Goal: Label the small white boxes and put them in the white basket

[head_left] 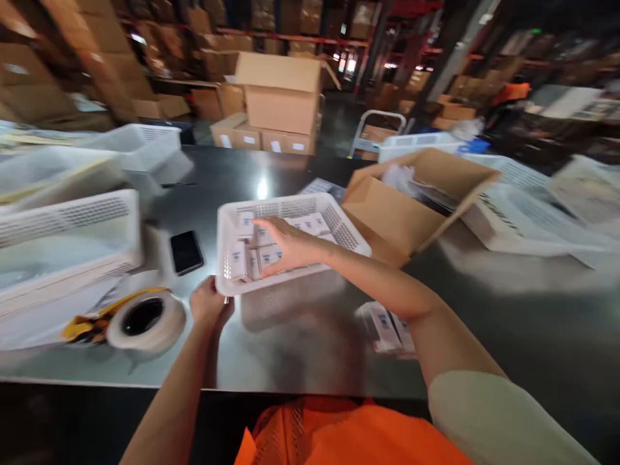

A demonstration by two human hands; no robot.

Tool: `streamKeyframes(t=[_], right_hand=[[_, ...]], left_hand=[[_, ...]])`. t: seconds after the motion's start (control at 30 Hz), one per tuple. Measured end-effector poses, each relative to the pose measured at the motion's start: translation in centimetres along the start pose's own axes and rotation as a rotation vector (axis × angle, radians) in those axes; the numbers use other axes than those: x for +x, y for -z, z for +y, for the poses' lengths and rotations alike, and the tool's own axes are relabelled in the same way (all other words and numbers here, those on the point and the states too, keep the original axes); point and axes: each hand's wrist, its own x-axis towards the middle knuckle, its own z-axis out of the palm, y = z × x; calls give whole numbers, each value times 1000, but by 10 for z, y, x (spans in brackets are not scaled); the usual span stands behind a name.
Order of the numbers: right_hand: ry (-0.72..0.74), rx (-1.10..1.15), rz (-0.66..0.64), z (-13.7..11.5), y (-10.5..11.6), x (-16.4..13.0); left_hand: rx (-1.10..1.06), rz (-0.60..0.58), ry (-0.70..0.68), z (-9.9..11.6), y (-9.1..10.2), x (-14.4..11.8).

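Note:
A white plastic basket (290, 279) with perforated sides rests on the metal table and holds several small white boxes (237, 258) with blue print. My left hand (208, 302) is closed at the basket's near left corner; its fingertips are partly hidden there. Over the basket reaches my right hand (285, 245), palm down, thumb and fingers spread apart across the box tops. Whether it presses on any box is hard to tell. More small white boxes (387, 328) sit on the table under my right forearm, slightly blurred.
A tape roll (145, 321) with a yellow-handled dispenser and a black phone (186, 252) lie on the left. White baskets (68, 216) line the left side. An opened cardboard box (382, 213) stands right of the basket, before more white trays (523, 219). Cartons (281, 106) stand behind the table.

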Motion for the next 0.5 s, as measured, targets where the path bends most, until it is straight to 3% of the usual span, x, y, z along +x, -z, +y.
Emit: streamKeyframes(t=[0.07,0.13,0.2,0.27,0.37,0.5], right_hand=[[-20,18,-54,0,26,-57],[-134,18,-173,-2,38,-126],[-294,-5,-296,-3,30,-192],[-432,-120,-386,2,9,-245],[-464,-206,-454,14,-24,-287],[-417,-235,-437,16,-39,-289]], left_hand=[[33,-5,1,-4,-2,3],[71,-10,26,-6,-7,11],[115,-16,79,-7,-12,18],[146,-20,114,-6,-16,23],[159,-16,108,-5,-18,25],[113,8,58,-11,-18,16]])
